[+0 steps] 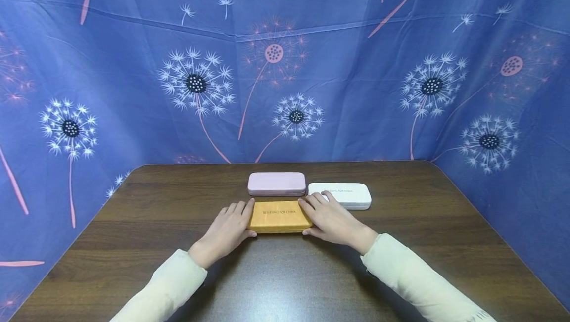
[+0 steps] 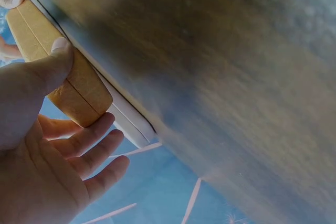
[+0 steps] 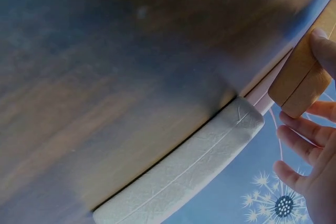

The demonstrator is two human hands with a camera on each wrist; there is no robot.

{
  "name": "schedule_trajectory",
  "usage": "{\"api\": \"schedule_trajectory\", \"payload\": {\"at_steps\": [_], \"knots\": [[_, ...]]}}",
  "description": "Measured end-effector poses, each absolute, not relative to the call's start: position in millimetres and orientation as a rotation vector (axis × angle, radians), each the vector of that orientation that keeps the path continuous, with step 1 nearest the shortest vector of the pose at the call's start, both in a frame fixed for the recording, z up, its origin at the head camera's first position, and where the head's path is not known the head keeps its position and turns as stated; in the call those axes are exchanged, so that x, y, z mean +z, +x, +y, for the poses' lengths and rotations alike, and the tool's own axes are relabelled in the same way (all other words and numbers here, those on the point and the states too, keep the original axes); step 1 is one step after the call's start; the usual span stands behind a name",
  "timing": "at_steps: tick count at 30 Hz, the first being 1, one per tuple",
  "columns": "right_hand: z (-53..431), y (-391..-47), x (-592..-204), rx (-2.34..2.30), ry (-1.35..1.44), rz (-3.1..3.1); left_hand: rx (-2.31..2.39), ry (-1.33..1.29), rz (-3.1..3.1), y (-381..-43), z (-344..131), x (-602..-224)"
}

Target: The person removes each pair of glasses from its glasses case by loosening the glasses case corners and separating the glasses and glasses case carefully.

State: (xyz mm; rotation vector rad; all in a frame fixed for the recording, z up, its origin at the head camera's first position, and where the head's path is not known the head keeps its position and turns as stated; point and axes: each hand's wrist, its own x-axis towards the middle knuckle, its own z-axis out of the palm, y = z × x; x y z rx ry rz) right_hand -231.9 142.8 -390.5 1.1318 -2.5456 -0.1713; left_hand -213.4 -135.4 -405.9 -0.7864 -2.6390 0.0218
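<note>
A yellow glasses case (image 1: 279, 216) with dark lettering on its lid lies level between my two hands in the head view. My left hand (image 1: 227, 229) grips its left end, thumb on the near side and fingers toward the far side. At the opposite end my right hand (image 1: 333, 222) holds it the same way. The left wrist view shows the left thumb (image 2: 60, 51) pressed on the side of the case, with the outer fingers spread below. In the right wrist view the right thumb (image 3: 323, 48) presses the same seamed side.
Behind the yellow case sits a pale pink glasses case (image 1: 277, 183). A white glasses case (image 1: 356, 195), also lettered, lies to its right, partly behind my right fingers. The brown wooden table (image 1: 156, 203) ends at a blue dandelion-print cloth (image 1: 356, 89) at the back and sides.
</note>
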Motion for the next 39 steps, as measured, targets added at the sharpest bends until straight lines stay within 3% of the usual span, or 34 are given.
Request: {"api": "schedule_trajectory", "payload": {"at_steps": [39], "knots": [[155, -207, -404, -0.092, 1.191, -2.511, 0.048, -0.873, -2.623, -189, -133, -413]]}}
